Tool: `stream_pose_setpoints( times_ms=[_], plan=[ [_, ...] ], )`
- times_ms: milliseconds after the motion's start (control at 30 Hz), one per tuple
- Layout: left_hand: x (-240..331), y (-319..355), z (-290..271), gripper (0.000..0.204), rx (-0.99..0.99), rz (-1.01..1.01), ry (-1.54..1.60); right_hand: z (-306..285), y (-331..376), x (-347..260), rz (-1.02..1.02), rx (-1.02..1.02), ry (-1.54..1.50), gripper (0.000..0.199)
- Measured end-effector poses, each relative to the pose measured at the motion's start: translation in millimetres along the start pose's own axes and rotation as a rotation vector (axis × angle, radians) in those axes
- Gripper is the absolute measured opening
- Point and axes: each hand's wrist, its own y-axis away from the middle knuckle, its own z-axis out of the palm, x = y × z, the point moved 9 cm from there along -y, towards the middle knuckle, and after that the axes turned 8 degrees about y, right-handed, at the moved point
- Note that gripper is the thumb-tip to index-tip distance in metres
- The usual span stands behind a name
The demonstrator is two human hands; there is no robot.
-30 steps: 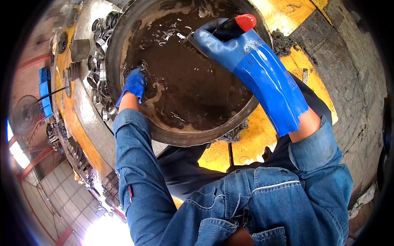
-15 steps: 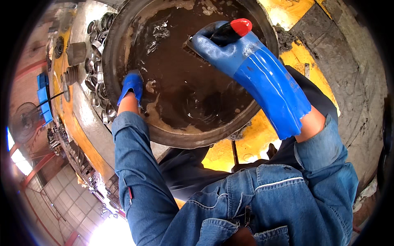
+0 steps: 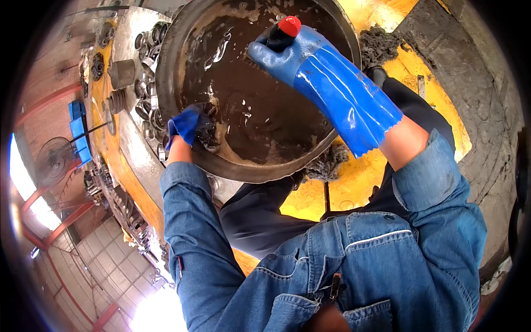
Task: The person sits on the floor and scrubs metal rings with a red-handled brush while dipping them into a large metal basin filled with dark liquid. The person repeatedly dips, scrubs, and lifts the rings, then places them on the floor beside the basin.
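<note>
A wide round metal basin (image 3: 168, 61) holds dark brown, murky liquid (image 3: 260, 110) with tan foam along its sides. My right hand (image 3: 301, 52), in a long blue rubber glove, is closed around the black, red-ended handle of a brush (image 3: 282, 34) above the liquid. The brush's head shows only at its edge, beside my fingers. My left hand (image 3: 193, 126), gloved in blue, is at the basin's left side. Its glove is coated with dark, wet muck toward the fingers, which I cannot make out. Whether it holds anything does not show.
Several metal rings (image 3: 145, 99) are piled just left of the basin, near a grey metal block (image 3: 121, 73). Dark sludge (image 3: 379, 47) lies on the yellow surface (image 3: 426, 83) at the right. A fan (image 3: 55, 160) and blue bins (image 3: 79, 133) are farther left.
My left hand has risen partly out of the liquid, its glove now dark and dripping. My right hand has moved left and slightly up with the brush. The whole view has shifted slightly.
</note>
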Motion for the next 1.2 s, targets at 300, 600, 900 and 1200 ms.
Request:
stream_pose_setpoints(
  times_ms=[300,600,900,1200],
  plan=[
    [68.6,67.3,19.5,0.046,0.039,0.175,0.221,8.1,2.1,6.0,-0.081,0.013,0.065,0.034],
    [134.7,172.6,-43.1,0.04,0.376,0.195,-0.164,28.0,16.3,40.8,0.14,-0.317,0.493,0.041],
    [97.3,175.3,5.4,0.062,0.17,-0.22,0.094,47.8,11.3,83.8,0.057,-0.294,0.631,0.04],
    [138.9,176.8,34.2,0.07,0.206,-0.129,0.166,32.3,21.1,93.9,0.276,-0.313,-0.047,0.037]
  ],
)
